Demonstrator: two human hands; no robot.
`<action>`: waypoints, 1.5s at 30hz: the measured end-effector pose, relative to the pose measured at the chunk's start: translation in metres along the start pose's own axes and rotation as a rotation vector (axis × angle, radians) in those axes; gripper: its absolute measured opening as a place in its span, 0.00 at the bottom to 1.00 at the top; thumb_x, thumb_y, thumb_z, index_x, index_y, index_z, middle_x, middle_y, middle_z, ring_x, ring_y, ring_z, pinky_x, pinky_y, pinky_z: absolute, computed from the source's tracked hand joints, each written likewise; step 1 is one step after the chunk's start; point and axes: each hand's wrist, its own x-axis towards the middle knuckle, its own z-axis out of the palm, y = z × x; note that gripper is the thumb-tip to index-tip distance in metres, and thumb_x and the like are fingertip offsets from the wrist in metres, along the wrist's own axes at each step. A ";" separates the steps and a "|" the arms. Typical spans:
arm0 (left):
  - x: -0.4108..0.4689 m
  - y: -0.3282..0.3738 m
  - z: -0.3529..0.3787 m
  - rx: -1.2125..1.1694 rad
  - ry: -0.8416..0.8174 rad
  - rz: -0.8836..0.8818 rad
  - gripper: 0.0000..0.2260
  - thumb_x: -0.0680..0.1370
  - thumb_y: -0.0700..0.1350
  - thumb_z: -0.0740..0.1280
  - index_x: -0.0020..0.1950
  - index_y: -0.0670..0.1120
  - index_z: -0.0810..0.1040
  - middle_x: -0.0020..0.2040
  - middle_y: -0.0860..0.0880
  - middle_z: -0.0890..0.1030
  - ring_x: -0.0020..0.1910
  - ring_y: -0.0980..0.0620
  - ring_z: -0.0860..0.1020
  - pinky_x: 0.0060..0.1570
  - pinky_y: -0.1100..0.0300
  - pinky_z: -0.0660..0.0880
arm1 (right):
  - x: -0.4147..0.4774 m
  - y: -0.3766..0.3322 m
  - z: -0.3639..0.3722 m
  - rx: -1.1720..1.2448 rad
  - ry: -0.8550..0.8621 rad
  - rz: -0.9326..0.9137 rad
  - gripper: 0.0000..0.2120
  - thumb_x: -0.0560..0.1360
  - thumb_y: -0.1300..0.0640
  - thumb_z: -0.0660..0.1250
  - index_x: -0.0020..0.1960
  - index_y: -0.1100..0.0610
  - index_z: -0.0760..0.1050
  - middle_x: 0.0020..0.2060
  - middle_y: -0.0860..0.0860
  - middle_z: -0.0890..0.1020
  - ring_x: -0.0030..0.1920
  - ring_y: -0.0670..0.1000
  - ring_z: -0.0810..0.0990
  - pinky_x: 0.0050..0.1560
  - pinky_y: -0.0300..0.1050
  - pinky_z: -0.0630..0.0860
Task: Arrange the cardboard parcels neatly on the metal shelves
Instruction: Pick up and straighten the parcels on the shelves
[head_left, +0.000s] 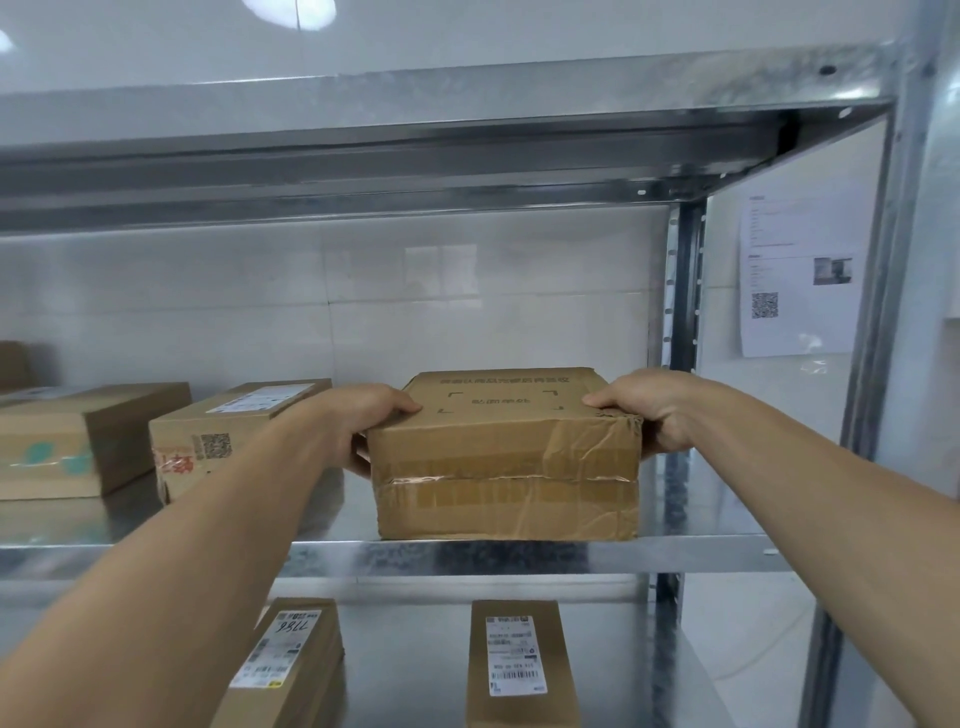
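Held parcel: a flat taped cardboard parcel (506, 457) with crumpled brown tape on its front face and printed characters inside a corner-marked frame on top; it sits level.
Where it is: at the front edge of the middle shelf (717, 545), towards the right end, its underside meeting the metal.
Left hand (363, 421): clamped on the parcel's left end, thumb lying on the top face near the corner, fingers curled round the side.
Right hand (649, 410): clamped on the right end the same way, thumb on top, fingers hidden behind the side.
Neighbour on the same shelf: a QR-coded parcel (228, 431) stands just left of the left hand, partly hidden by the forearm.
Further left: a green-printed parcel (67, 447), apart from the QR-coded one.
Lower shelf (415, 665): two narrow parcels lying end-on, a parcel with handwritten digits (291, 665) and a white-labelled parcel (519, 665), with a gap between them.
Upper shelf (415, 130): seen from below.
Frame: a slotted upright post (685, 291) behind the held parcel's right end.
Wall at right: a paper notice (800, 275) bearing a QR code and a small photo.
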 end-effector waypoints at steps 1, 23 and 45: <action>0.000 0.000 0.000 -0.005 0.002 0.003 0.11 0.79 0.49 0.70 0.57 0.44 0.78 0.55 0.41 0.81 0.48 0.43 0.79 0.52 0.44 0.80 | 0.000 0.000 0.000 0.006 -0.006 0.001 0.11 0.81 0.57 0.68 0.61 0.61 0.74 0.42 0.58 0.84 0.40 0.57 0.84 0.50 0.59 0.83; -0.014 -0.008 -0.013 -0.564 -0.131 0.041 0.11 0.81 0.48 0.59 0.52 0.44 0.78 0.49 0.41 0.83 0.50 0.39 0.80 0.51 0.38 0.78 | -0.004 0.019 0.010 0.352 0.016 -0.026 0.08 0.86 0.57 0.59 0.57 0.59 0.74 0.31 0.54 0.83 0.29 0.52 0.83 0.31 0.46 0.82; -0.033 0.083 -0.026 -0.347 -0.157 0.219 0.15 0.75 0.63 0.67 0.39 0.52 0.72 0.44 0.50 0.80 0.45 0.47 0.80 0.48 0.49 0.76 | -0.033 -0.061 0.025 0.344 -0.131 -0.153 0.31 0.80 0.33 0.58 0.65 0.59 0.74 0.60 0.65 0.78 0.61 0.68 0.78 0.65 0.72 0.73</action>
